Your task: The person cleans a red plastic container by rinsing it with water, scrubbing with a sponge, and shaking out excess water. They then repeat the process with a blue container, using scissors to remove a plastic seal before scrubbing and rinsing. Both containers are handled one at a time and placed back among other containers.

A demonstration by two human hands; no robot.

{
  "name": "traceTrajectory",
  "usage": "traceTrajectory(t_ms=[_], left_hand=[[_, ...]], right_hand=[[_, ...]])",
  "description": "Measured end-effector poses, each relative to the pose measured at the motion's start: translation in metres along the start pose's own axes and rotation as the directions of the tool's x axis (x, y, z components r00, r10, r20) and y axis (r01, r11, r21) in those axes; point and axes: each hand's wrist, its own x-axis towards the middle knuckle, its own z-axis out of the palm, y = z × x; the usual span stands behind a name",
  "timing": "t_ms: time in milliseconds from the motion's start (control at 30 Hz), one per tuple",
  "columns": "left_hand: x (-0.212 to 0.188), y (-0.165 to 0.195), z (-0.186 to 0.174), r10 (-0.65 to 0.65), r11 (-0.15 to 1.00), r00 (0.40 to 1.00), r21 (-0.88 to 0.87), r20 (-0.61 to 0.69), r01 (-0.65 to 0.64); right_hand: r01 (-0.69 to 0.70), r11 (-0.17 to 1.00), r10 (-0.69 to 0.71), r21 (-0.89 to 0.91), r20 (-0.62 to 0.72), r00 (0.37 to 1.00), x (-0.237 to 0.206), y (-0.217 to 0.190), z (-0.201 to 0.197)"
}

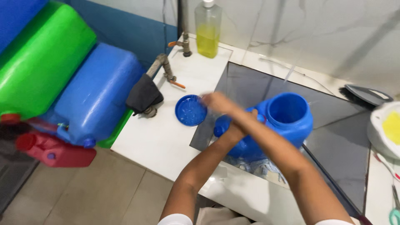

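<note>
Blue jar (287, 118): wide-mouthed, tilted, mouth open, over the dark sink basin (250, 85); landmark for all below.
Right hand (216, 102): crossed over the left forearm, just left of the jar, near the lid; blurred, grip cannot be told.
Left hand (239, 127): pressed against the jar's left side; fingers hidden, openness unclear.
Blue lid (191, 110): flat on the white ledge (158, 141), left of the jar.
Soap bottle (207, 29): yellow liquid, behind and left of the jar.
Jerrycans (96, 91): blue and green, far left of the jar.

Crossed over a dark sink, the left hand (237, 129) steadies a blue jug (287, 121) while the right hand (216, 102) nears a blue lid (190, 110).
</note>
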Motion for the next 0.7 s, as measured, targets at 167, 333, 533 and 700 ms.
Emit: traceTrajectory(t_ms=[167, 333, 533, 700], left_hand=[[0.033, -0.006, -0.004, -0.193, 0.98, 0.981, -0.061, -0.026, 0.191], [0.061, -0.007, -0.012, -0.435, 0.82, 0.897, -0.377, 0.076, 0.43], [0.036, -0.013, -0.008, -0.642, 0.553, 0.758, -0.615, 0.116, 0.563], [0.002, -0.023, -0.018, -0.492, 0.763, 0.87, -0.499, -0.035, 0.412]], right_hand=[[-0.308, 0.652, 0.704, 0.692, -0.404, 0.584, -0.081, 0.064, -0.175], [-0.473, 0.66, 0.726, 0.584, -0.333, 0.602, -0.122, 0.064, -0.206], [-0.601, 0.563, 0.81, 0.568, -0.235, 0.537, -0.123, 0.056, -0.206], [-0.606, 0.513, 0.83, 0.608, -0.172, 0.53, -0.124, 0.06, -0.218]])
